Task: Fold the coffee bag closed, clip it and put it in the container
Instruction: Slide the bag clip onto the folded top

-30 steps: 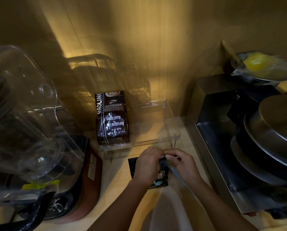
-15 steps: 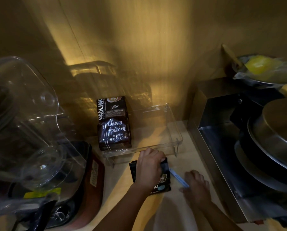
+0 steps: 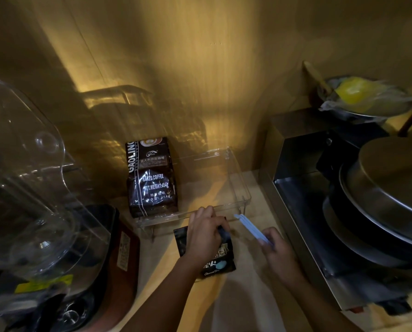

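Note:
A small black coffee bag (image 3: 218,263) lies flat on the wooden counter. My left hand (image 3: 206,233) presses down on its upper part and grips the folded top edge. My right hand (image 3: 275,248) holds a long pale blue sealing clip (image 3: 251,228) by its near end, lifted off the counter and pointing toward the container. The clear plastic container (image 3: 244,188) stands just behind the bag, against the wall. A large dark coffee bag (image 3: 152,178) stands upright in its left part.
A blender with a clear jug (image 3: 30,188) fills the left side. A steel rack (image 3: 296,164) with stacked pans and lids (image 3: 387,192) crowds the right. A bowl with something yellow (image 3: 360,97) sits behind it. The strip of counter between them is narrow.
My right hand left the bag top, reached to the counter on the right and picked up the blue clip, which is now raised. My left hand stayed on the bag.

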A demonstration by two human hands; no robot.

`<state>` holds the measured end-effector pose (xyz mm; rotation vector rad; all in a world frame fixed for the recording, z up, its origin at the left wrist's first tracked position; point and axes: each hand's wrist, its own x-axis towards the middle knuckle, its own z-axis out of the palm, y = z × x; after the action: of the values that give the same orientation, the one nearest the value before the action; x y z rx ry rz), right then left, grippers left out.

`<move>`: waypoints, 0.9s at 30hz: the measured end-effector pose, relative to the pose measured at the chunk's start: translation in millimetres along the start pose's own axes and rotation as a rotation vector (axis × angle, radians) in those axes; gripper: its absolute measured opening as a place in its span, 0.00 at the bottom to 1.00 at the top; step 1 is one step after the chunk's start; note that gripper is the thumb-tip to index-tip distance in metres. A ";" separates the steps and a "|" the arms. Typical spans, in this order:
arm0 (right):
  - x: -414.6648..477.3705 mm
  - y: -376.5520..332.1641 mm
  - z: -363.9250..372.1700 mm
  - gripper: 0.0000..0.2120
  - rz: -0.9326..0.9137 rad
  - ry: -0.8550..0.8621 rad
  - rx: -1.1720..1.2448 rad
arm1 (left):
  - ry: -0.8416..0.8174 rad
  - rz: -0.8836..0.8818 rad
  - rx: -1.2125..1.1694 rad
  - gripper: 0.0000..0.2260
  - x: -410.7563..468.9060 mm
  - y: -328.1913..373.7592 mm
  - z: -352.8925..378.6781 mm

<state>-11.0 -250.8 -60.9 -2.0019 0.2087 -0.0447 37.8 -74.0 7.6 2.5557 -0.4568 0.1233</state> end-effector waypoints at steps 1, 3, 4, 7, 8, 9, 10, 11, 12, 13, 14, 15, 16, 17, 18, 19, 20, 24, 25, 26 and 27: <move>0.4 -2.1 -1.0 0.07 -0.023 0.003 -0.007 | -0.012 -0.014 0.002 0.17 1.9 -0.1 -0.5; 0.3 -5.6 -3.5 0.05 -0.059 -0.007 -0.051 | -0.031 -0.045 -0.028 0.14 4.1 -0.7 -2.2; 0.4 -6.9 -5.0 0.06 -0.069 -0.008 -0.064 | -0.043 -0.050 -0.048 0.12 4.3 -0.7 -3.3; 1.5 -10.0 -8.3 0.08 -0.119 -0.018 -0.121 | -0.086 -0.043 -0.107 0.07 3.3 -0.2 -6.4; 1.9 -10.6 -9.1 0.07 -0.152 -0.029 -0.155 | -0.098 -0.040 -0.129 0.10 2.1 -0.2 -7.1; 2.3 -11.2 -9.7 0.06 -0.185 -0.043 -0.177 | -0.104 -0.035 -0.148 0.11 0.7 -0.5 -7.7; 2.6 -11.5 -10.2 0.05 -0.212 -0.060 -0.195 | -0.099 -0.023 -0.161 0.12 -0.8 -1.0 -8.1; 2.9 -11.7 -10.6 0.05 -0.228 -0.079 -0.214 | -0.090 -0.010 -0.175 0.11 -2.5 -1.6 -8.2; 2.9 -11.9 -10.7 0.05 -0.234 -0.090 -0.242 | -0.080 -0.001 -0.190 0.10 -4.2 -2.4 -7.7; 2.9 -12.2 -10.5 0.06 -0.235 -0.087 -0.282 | -0.068 0.003 -0.206 0.08 -5.8 -3.1 -6.9; 2.7 -12.9 -9.9 0.07 -0.238 -0.072 -0.326 | -0.056 0.006 -0.212 0.08 -7.3 -3.4 -6.2; 2.3 -13.7 -9.1 0.07 -0.242 -0.053 -0.358 | -0.047 0.009 -0.202 0.08 -8.1 -3.4 -5.1; 2.0 -14.5 -8.5 0.08 -0.248 -0.039 -0.373 | -0.039 0.016 -0.180 0.08 -8.5 -3.4 -3.9; 1.4 -15.4 -8.0 0.08 -0.256 -0.036 -0.374 | -0.030 0.023 -0.155 0.08 -8.6 -3.2 -2.6; 0.7 -16.2 -7.8 0.08 -0.266 -0.045 -0.366 | -0.020 0.029 -0.131 0.09 -8.6 -3.4 -1.4; -0.2 -16.7 -7.8 0.08 -0.280 -0.065 -0.356 | -0.008 0.033 -0.106 0.09 -8.3 -3.6 0.0; -1.0 -16.6 -8.1 0.08 -0.298 -0.087 -0.355 | 0.003 0.033 -0.083 0.09 -8.0 -3.9 1.2; -2.5 -16.3 -9.6 0.12 -0.371 -0.119 -0.353 | 0.008 0.010 -0.061 0.09 -4.7 -3.4 4.7; -2.6 -16.4 -9.8 0.13 -0.384 -0.117 -0.347 | 0.003 0.004 -0.057 0.10 -3.7 -3.3 5.4; -3.0 -17.0 -10.2 0.13 -0.392 -0.123 -0.336 | 0.002 -0.003 -0.054 0.10 -2.9 -3.6 5.8; -3.7 -18.0 -11.1 0.14 -0.393 -0.130 -0.321 | 0.002 -0.014 -0.053 0.10 -2.0 -3.8 6.0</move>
<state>-13.7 -252.8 -39.7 -2.3304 -0.2800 -0.1381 37.2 -73.6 0.2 2.5059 -0.4354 0.1076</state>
